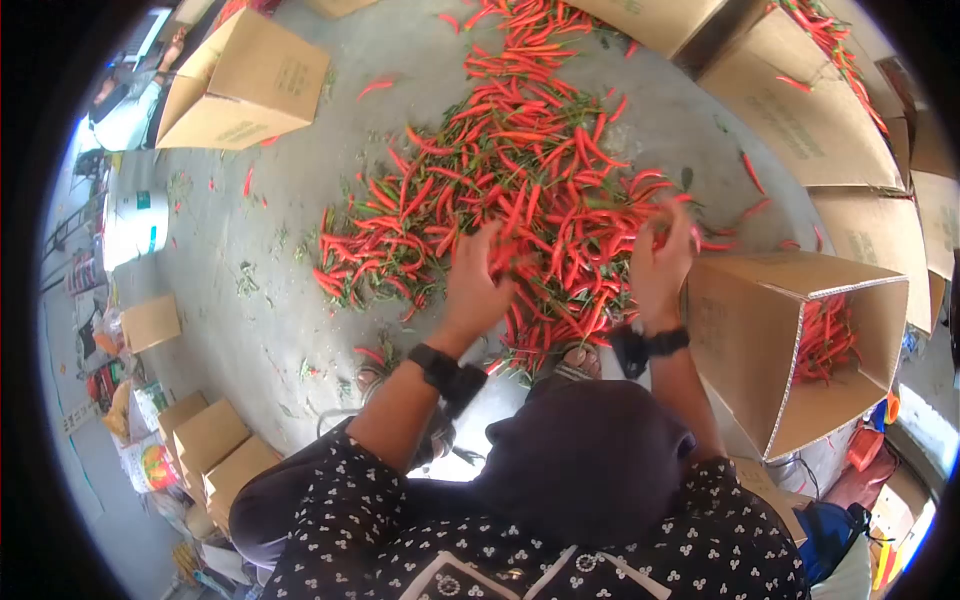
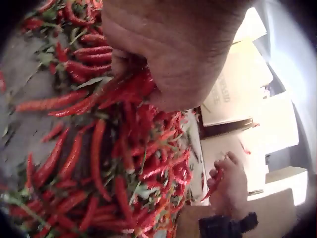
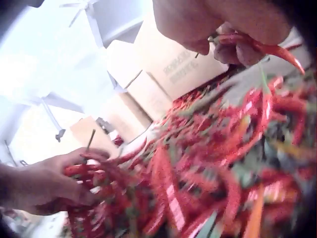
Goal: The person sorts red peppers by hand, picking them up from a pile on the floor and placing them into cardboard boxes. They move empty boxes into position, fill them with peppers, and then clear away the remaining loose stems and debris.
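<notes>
Concrete floor (image 1: 230,310), gray, littered with leaf scraps (image 1: 247,280). Nearest: feet (image 1: 583,357) by the near edge of the red chili heap (image 1: 545,190), with both hands over it. Left hand (image 1: 475,285): fingers curled round a small bunch of red chilies (image 2: 133,88); count unreadable, blurred. Right hand (image 1: 662,262): pinching a single red chili (image 3: 285,52), long axis across the fingers, stem end leftward and tip sloping down to the right in the right wrist view.

Key relation: brown cardboard carton (image 1: 740,310) just beside the right hand, on its outer side and slightly nearer the feet. Left hand well apart from it, across a width of heap. Nearer hand, by judgement: right. Carton mouth facing away from the heap in the head view, with more chilies (image 1: 825,340) inside; upright or tipped, cannot tell.

Heap: beneath and beyond both hands, long axis running away from the feet, pods at all angles. Farther off: printed cartons (image 1: 775,120) at upper right, open carton (image 1: 255,85) at upper left, white bucket (image 1: 135,225) leftward.
</notes>
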`<state>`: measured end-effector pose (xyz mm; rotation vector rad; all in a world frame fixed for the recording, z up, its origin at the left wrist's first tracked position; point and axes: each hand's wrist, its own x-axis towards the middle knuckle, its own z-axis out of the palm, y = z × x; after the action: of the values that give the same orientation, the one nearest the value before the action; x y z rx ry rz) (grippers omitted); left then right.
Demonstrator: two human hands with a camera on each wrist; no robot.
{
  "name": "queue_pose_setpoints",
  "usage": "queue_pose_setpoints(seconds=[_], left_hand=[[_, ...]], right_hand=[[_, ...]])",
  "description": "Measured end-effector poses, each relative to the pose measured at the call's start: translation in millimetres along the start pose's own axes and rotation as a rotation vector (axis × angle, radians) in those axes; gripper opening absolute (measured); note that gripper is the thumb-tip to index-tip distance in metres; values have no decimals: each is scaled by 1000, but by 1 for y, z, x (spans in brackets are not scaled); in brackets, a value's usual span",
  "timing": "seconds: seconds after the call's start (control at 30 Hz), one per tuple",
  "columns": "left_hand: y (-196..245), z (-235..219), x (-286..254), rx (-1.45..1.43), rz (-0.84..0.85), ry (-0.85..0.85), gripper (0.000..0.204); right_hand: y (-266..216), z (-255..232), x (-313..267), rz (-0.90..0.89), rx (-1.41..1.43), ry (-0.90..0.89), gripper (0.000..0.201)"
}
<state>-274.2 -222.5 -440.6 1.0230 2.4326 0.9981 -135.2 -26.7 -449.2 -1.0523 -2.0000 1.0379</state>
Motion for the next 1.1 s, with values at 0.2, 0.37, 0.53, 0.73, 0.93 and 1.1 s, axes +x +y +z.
queue_pose_setpoints(seconds=[0.2, 0.37, 0.53, 0.73, 0.93, 1.1], left_hand=[[-27, -30, 48, 219, -28, -80, 74], [-22, -27, 38, 447, -154, -310, 109], [7, -1, 5, 232, -282, -281, 115], [1, 9, -10, 102, -327, -221, 109], [0, 25, -18, -561, -348, -167, 112], [19, 26, -16, -12, -412, -190, 117]], right_hand=[[82, 5, 70, 136, -596, -68, 71], [38, 22, 36, 79, -439, -313, 80], [-17, 20, -24, 16, -325, -628, 81], [-14, 21, -25, 10, -348, -540, 79], [-4, 10, -46, -20, -201, -544, 84], [-19, 7, -57, -124, -469, -582, 90]])
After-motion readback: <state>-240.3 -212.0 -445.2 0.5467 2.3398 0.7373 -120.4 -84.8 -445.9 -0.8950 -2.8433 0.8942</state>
